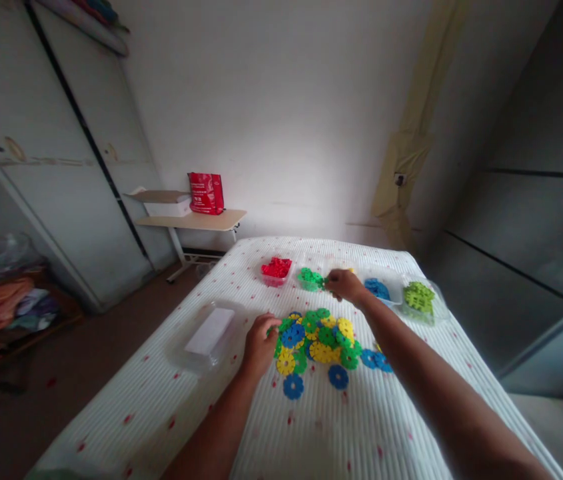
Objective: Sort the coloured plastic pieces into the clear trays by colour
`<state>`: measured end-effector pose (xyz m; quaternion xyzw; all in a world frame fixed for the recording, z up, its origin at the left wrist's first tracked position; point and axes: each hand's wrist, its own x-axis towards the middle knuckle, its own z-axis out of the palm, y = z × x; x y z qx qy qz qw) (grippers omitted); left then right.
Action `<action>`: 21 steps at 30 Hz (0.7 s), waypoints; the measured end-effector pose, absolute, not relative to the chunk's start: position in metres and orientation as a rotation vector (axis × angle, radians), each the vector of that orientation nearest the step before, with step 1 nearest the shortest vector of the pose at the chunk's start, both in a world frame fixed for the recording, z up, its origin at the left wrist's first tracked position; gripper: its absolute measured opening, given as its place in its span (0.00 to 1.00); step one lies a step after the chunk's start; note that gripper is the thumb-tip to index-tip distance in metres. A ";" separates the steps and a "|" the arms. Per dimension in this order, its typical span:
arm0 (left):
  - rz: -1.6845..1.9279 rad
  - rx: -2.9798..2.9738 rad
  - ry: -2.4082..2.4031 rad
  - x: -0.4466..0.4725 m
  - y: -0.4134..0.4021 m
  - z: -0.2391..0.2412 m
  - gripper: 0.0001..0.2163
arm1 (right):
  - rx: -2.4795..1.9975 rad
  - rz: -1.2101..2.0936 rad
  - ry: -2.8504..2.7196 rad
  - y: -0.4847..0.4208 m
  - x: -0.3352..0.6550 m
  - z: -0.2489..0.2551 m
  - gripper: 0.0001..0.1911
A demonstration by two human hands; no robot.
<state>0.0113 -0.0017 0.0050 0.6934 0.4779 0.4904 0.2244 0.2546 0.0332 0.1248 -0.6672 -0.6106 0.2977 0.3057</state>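
– Green-disc tray (310, 279): where from the disc pile (324, 340)?
– Beyond it, at your right hand (344, 285), fingers pinched over it. Your left hand (260, 343) curls on the pile's left edge. Whether either grips a disc cannot be told.

The left hand (260, 343) sits nearer, fingers curled down; the right hand (344, 285) reaches farther forward.

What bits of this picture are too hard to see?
Head view: what the right hand pinches by the green pieces; its fingers cover it.
Head view: whether the left hand grips a piece of the pile; fingers curl over it.
Head view: writing on the red bag; too small.
Head view: the white thing in the clear box; blurred.
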 end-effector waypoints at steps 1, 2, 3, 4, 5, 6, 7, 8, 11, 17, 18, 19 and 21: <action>1.351 1.909 1.326 0.012 -0.001 0.005 0.10 | -1.769 0.741 -1.595 0.049 0.252 0.128 0.04; 1.348 1.904 1.334 0.012 -0.001 0.005 0.10 | -1.773 0.694 -1.572 0.063 0.249 0.130 0.07; 1.343 1.899 1.341 0.012 -0.001 0.005 0.11 | -1.779 0.647 -1.553 0.074 0.247 0.131 0.11; 1.341 1.893 1.346 0.012 -0.001 0.006 0.11 | -1.783 0.603 -1.542 0.083 0.245 0.132 0.15; 1.339 1.888 1.349 0.012 -0.001 0.006 0.11 | -1.786 0.562 -1.540 0.087 0.244 0.132 0.17; 1.337 1.886 1.349 0.012 -0.002 0.006 0.11 | -1.786 0.526 -1.549 0.088 0.243 0.131 0.18; 1.337 1.885 1.346 0.012 -0.002 0.006 0.11 | -1.784 0.495 -1.566 0.085 0.244 0.130 0.16; 1.337 1.887 1.341 0.012 -0.002 0.006 0.11 | -1.779 0.468 -1.587 0.080 0.245 0.129 0.13; 1.339 1.892 1.323 0.011 -0.003 0.006 0.11 | -1.767 0.407 -1.642 0.050 0.256 0.123 0.08; 1.351 1.906 1.294 0.012 -0.003 0.008 0.12 | -1.557 0.125 -1.877 -0.031 0.303 0.090 0.10; 1.353 1.903 1.294 0.012 -0.003 0.008 0.12 | -1.530 0.065 -1.875 -0.044 0.312 0.082 0.11; 1.354 1.899 1.293 0.012 -0.003 0.008 0.12 | -1.513 0.025 -1.884 -0.055 0.321 0.073 0.12; 1.358 1.886 1.298 0.012 -0.003 0.008 0.12 | -1.530 -0.038 -1.886 -0.074 0.336 0.057 0.13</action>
